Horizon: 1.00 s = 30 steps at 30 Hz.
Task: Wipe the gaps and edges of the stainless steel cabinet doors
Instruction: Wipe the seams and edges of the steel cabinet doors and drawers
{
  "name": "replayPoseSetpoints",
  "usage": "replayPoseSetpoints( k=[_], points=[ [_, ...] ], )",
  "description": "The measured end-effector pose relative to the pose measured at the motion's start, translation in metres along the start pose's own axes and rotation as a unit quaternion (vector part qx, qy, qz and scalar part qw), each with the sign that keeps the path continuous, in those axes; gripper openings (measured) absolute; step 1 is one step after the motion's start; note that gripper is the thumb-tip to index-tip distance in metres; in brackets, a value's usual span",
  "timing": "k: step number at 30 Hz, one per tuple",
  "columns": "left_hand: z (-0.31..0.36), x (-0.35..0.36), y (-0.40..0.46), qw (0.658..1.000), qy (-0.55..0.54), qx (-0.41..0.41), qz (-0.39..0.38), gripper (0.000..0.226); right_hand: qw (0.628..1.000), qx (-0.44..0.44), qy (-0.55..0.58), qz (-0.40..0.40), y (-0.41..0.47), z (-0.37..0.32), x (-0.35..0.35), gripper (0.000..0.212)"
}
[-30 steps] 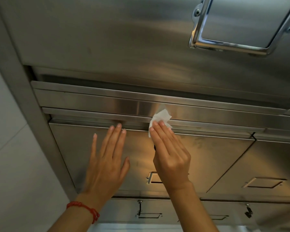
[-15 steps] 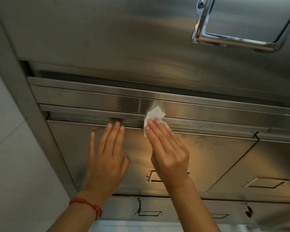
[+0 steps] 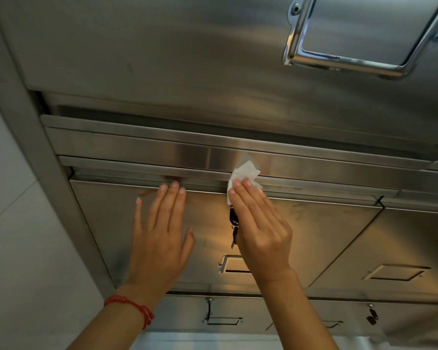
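Keys (image 3: pixel 234 224) beside right hand (image 3: pixel 259 231), handle (image 3: pixel 232 265) below

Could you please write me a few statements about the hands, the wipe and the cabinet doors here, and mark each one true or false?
1. The right hand presses a white wipe against the ledge above the door. True.
2. The left hand grips a door handle. False: it lies flat on the door, fingers straight.
3. A red bracelet is on the left wrist. True.
4. The door under the hands is pulled wide open. False: it looks closed.
5. Keys hang on the door beside the right hand. True.
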State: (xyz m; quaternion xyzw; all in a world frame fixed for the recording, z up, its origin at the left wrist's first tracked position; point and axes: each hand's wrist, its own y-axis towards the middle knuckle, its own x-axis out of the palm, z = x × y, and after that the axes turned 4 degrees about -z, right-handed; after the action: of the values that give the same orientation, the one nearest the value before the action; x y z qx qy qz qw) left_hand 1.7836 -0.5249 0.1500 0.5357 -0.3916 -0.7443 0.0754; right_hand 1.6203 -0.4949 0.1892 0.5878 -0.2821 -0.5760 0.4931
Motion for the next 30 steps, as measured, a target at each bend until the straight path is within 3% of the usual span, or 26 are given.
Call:
replayPoseSetpoints(
  k=[6,11,18,24,30],
  points=[
    [0.003,-0.002,0.001,1.000,-0.005,-0.007,-0.002,0.061,1.000,-0.021,0.019,-0.006,0.007,-0.011,0.007,0.032],
    [0.002,-0.004,0.001,1.000,0.002,0.000,-0.006,0.061,1.000,0.000,-0.003,0.001,-0.001,-0.001,0.001,0.022],
    [0.003,-0.004,0.002,1.000,-0.002,-0.004,0.000,0.060,0.999,-0.023,0.023,-0.004,0.010,-0.020,0.014,0.030],
    [0.001,-0.005,0.002,1.000,0.007,0.002,-0.008,0.061,1.000,-0.004,0.006,0.011,0.001,-0.006,0.008,0.021],
    [0.002,-0.005,0.001,1.000,0.002,-0.001,-0.007,0.062,0.999,-0.016,0.028,-0.006,0.007,-0.014,0.011,0.025]
  ],
)
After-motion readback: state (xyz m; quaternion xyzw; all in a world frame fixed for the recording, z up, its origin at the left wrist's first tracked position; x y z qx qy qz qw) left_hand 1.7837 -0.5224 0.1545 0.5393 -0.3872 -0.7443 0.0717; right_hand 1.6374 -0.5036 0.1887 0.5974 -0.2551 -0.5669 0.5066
